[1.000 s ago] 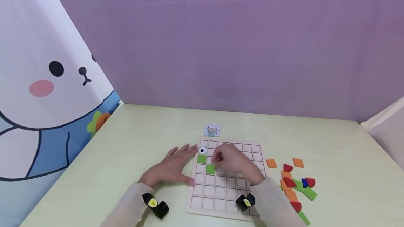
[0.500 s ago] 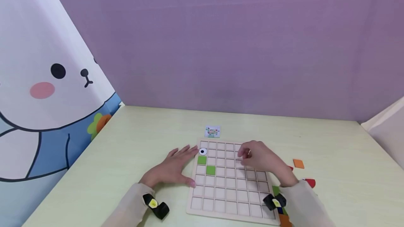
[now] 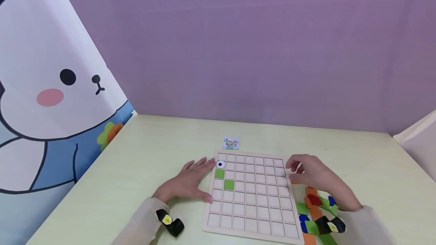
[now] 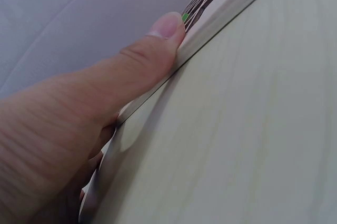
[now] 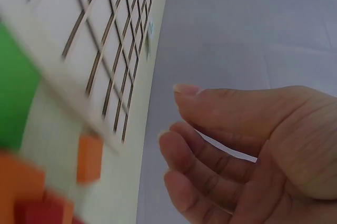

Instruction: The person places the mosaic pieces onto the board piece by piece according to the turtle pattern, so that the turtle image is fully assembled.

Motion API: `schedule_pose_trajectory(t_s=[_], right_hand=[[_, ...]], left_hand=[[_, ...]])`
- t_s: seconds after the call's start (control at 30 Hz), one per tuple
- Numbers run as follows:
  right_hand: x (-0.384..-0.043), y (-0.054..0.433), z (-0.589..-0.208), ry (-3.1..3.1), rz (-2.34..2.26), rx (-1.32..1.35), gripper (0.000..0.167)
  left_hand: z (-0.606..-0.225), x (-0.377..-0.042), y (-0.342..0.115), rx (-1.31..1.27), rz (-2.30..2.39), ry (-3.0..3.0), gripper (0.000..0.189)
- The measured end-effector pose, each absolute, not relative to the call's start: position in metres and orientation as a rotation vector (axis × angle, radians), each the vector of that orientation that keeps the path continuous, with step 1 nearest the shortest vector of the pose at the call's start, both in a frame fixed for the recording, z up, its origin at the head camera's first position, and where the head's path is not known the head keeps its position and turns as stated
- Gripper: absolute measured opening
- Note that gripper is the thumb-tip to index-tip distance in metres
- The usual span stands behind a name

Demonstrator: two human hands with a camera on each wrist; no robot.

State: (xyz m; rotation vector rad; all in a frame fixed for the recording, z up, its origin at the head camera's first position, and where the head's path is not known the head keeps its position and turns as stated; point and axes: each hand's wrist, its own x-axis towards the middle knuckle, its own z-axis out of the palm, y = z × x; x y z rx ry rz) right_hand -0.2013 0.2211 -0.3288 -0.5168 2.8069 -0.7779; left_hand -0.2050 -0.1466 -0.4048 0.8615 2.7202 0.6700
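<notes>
A pale wooden grid board (image 3: 250, 199) lies on the table. In its left columns sit a white round eye piece (image 3: 220, 164) and two green square tiles, one green tile (image 3: 219, 173) below the eye and another green tile (image 3: 229, 185) diagonally lower right. My left hand (image 3: 187, 181) rests against the board's left edge with fingers spread; its thumb (image 4: 152, 50) touches the rim in the left wrist view. My right hand (image 3: 315, 173) hovers just beyond the board's right edge, fingers loosely bent with nothing between them, as the right wrist view shows at the fingertips (image 5: 184, 89).
Right of the board lie loose pieces: orange tiles (image 3: 316, 212), a red piece (image 3: 315, 200), blue pieces (image 3: 304, 218) and green tiles (image 3: 302, 208), partly hidden by the right arm. A small printed card (image 3: 231, 143) lies behind the board. A purple curtain (image 3: 259, 48) rises behind the table.
My right hand has moved away from the lower green tile, across the board to the right, past its edge. The green tile stays on the board. My left hand has kept its place.
</notes>
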Motion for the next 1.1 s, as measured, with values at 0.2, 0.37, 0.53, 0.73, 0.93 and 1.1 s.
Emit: schedule_pose_trajectory(t_s=[0.2,0.37,0.53,0.73,0.93,1.1], right_hand=[[-0.196,0.244,-0.331,2.814,-0.745,-0.468,0.026],[-0.19,0.262,-0.334,2.82,-0.733,-0.42,0.039],[-0.183,0.279,-0.34,2.803,-0.696,-0.37,0.048],[-0.175,0.29,-0.351,2.777,-0.695,-0.335,0.055],[-0.171,0.297,-0.362,2.737,-0.708,-0.288,0.052],[-0.172,0.301,-0.368,2.752,-0.7,-0.269,0.048]], left_hand=[[-0.406,-0.206,-0.146,0.853,0.665,2.72,0.109],[-0.405,-0.207,-0.147,0.845,0.671,2.707,0.109],[-0.406,-0.208,-0.147,0.859,0.663,2.707,0.109],[-0.406,-0.207,-0.15,0.827,0.661,2.709,0.108],[-0.405,-0.207,-0.149,0.841,0.683,2.696,0.108],[-0.406,-0.207,-0.148,0.844,0.682,2.695,0.108]])
